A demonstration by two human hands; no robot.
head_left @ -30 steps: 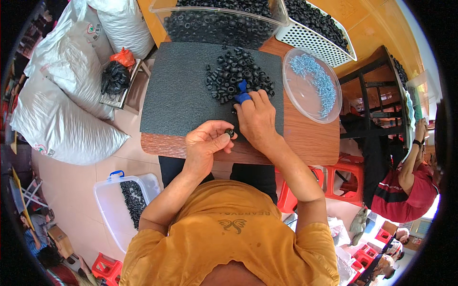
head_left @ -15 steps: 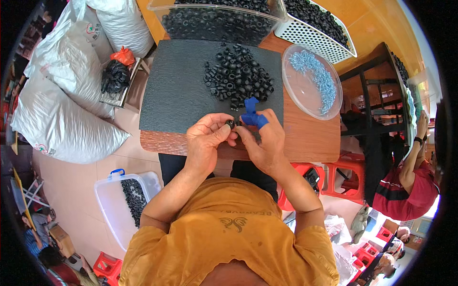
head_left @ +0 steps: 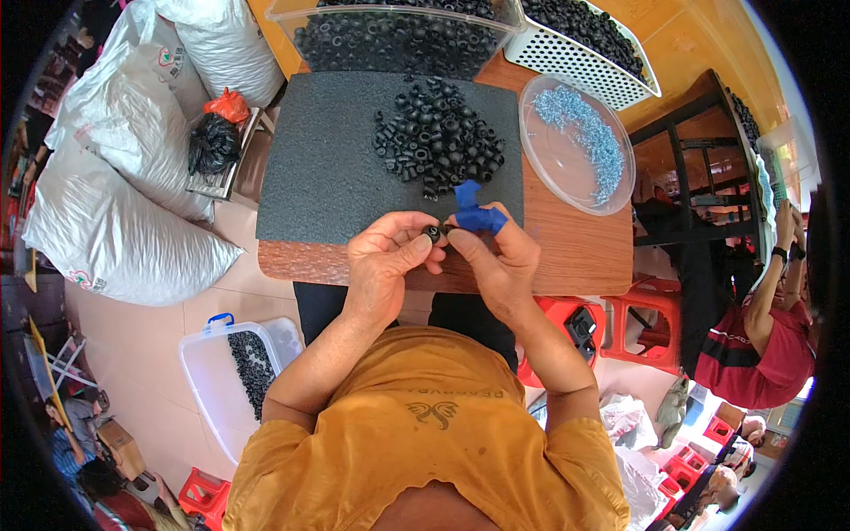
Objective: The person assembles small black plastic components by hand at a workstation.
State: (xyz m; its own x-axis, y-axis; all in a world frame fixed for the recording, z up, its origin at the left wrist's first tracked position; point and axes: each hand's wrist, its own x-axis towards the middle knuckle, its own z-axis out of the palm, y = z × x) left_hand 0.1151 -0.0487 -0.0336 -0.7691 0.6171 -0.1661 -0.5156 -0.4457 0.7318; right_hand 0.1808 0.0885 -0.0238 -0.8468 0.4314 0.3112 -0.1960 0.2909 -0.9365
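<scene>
Both hands have come together off the pile [head_left: 438, 137]. My left hand [head_left: 382, 261] grip pinches one black ring [head_left: 432, 233]; right hand [head_left: 496, 257], blue-taped fingers [head_left: 478, 217], presses against it. Fitting stage, I judge.

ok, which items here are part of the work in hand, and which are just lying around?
In use:
left hand and right hand on a small black ring
pile of black rings
dark foam mat
dish of blue-grey bits

Lying about:
white sacks
floor tub
red stools
</scene>
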